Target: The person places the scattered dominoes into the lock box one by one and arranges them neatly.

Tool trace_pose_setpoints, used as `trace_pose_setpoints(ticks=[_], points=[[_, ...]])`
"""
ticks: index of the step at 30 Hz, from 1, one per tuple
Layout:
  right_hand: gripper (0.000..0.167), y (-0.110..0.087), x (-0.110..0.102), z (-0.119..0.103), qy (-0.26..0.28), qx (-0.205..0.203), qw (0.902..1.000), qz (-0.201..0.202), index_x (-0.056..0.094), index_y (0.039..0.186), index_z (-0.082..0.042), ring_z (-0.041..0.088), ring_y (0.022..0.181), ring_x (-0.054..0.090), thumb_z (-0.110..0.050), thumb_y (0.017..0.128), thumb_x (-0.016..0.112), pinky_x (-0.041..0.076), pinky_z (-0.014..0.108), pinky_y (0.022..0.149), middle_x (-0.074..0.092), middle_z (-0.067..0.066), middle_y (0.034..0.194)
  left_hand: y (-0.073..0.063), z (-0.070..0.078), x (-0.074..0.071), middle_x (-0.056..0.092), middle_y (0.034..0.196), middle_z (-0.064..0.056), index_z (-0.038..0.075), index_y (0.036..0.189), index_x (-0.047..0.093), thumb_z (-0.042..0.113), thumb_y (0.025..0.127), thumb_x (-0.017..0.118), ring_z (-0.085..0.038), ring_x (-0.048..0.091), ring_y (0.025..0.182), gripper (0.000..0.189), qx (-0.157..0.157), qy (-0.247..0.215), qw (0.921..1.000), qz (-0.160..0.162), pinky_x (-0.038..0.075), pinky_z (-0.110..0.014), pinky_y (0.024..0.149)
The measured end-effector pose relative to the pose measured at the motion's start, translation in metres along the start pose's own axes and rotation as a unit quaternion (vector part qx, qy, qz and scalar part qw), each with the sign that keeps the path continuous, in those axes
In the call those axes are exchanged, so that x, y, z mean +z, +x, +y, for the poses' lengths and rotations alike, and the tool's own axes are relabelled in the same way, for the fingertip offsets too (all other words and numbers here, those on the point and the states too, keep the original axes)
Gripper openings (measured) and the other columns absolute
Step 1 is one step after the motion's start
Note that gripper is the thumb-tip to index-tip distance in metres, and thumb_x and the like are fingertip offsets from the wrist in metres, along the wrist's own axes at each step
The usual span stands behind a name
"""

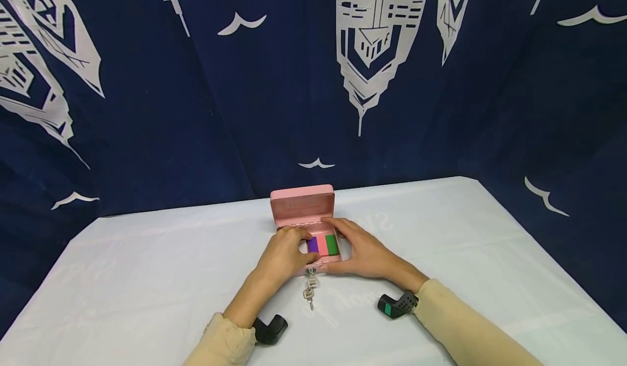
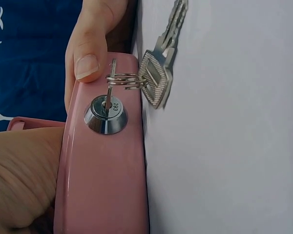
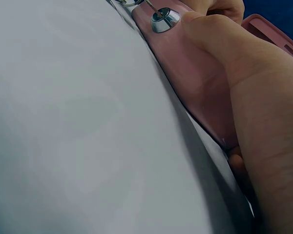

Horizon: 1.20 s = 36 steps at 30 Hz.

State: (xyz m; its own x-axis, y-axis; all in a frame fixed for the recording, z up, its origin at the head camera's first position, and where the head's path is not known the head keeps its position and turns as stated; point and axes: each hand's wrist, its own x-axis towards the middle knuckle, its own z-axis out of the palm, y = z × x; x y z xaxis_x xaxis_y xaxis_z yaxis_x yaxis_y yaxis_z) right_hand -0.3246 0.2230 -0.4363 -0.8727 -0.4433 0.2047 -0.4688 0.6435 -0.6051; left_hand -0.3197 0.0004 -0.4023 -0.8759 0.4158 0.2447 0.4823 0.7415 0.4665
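Observation:
A pink cash box (image 1: 303, 207) stands on the table with its lid raised. Inside it, side by side, lie a purple block (image 1: 312, 245), a pink block (image 1: 321, 245) and a green block (image 1: 331, 244). My left hand (image 1: 281, 252) reaches in from the left, its thumb and fingertips at two ends of the purple block. My right hand (image 1: 367, 252) grips the box from the right, thumb on the front wall and fingers toward the back. In the left wrist view a key sits in the round lock (image 2: 106, 116), and a second key (image 2: 156, 78) hangs from its rings. My left palm hides the box's left part.
A white cloth (image 1: 161, 279) covers the table. Behind its far edge hangs a dark blue curtain (image 1: 274, 110) with white prints. A black wrist camera (image 1: 270, 330) is worn at the left wrist, another black camera (image 1: 398, 304) at the right.

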Motion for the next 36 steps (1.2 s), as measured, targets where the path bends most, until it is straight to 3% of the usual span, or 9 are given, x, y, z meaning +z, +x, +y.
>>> trace_pose_setpoints(ticks=[11, 19, 31, 33, 36], points=[[0.104, -0.002, 0.001, -0.003, -0.007, -0.005, 1.0, 0.002, 0.038, 0.159, -0.026, 0.02, 0.144, 0.045, -0.061, 0.074, 0.086, 0.041, 0.051, 0.116, 0.046, -0.002, 0.157, -0.003, 0.0, -0.001, 0.076, 0.104, -0.014, -0.002, 0.107, 0.078, 0.016, 0.078, 0.09, -0.029, 0.068, 0.096, 0.036, 0.006, 0.006, 1.0, 0.001, 0.056, -0.044, 0.087], [0.104, 0.006, -0.001, -0.003, -0.006, -0.012, 0.9999, 0.003, 0.038, 0.159, -0.025, 0.021, 0.145, 0.044, -0.062, 0.075, 0.086, 0.04, 0.052, 0.117, 0.045, -0.002, 0.158, 0.002, -0.003, -0.007, 0.076, 0.106, -0.013, -0.001, 0.108, 0.077, 0.015, 0.079, 0.09, -0.029, 0.068, 0.099, 0.037, 0.003, 0.001, 1.0, 0.002, 0.056, -0.045, 0.091], [0.104, 0.004, 0.002, 0.0, 0.001, -0.007, 1.0, -0.005, 0.038, 0.159, -0.027, 0.022, 0.144, 0.044, -0.065, 0.074, 0.084, 0.04, 0.054, 0.117, 0.045, -0.001, 0.158, -0.001, -0.005, -0.005, 0.076, 0.101, -0.008, 0.002, 0.108, 0.077, 0.02, 0.078, 0.091, -0.022, 0.067, 0.091, 0.037, 0.005, -0.007, 1.0, 0.0, 0.056, -0.041, 0.082], [0.104, 0.003, 0.002, 0.0, 0.001, -0.006, 1.0, -0.004, 0.038, 0.159, -0.027, 0.022, 0.145, 0.044, -0.064, 0.074, 0.085, 0.039, 0.054, 0.117, 0.045, -0.002, 0.158, -0.002, -0.006, -0.006, 0.075, 0.098, -0.007, 0.003, 0.108, 0.077, 0.02, 0.08, 0.089, -0.02, 0.066, 0.087, 0.035, 0.021, -0.006, 0.9997, 0.013, 0.056, -0.04, 0.08], [0.104, 0.003, 0.003, -0.001, 0.006, -0.004, 1.0, -0.004, 0.038, 0.159, -0.027, 0.022, 0.144, 0.045, -0.062, 0.074, 0.086, 0.04, 0.054, 0.116, 0.045, -0.002, 0.157, -0.008, -0.013, -0.011, 0.075, 0.096, -0.005, 0.005, 0.105, 0.077, 0.02, 0.086, 0.085, -0.019, 0.068, 0.087, 0.025, 0.049, -0.017, 0.9963, 0.069, 0.057, -0.039, 0.081]])
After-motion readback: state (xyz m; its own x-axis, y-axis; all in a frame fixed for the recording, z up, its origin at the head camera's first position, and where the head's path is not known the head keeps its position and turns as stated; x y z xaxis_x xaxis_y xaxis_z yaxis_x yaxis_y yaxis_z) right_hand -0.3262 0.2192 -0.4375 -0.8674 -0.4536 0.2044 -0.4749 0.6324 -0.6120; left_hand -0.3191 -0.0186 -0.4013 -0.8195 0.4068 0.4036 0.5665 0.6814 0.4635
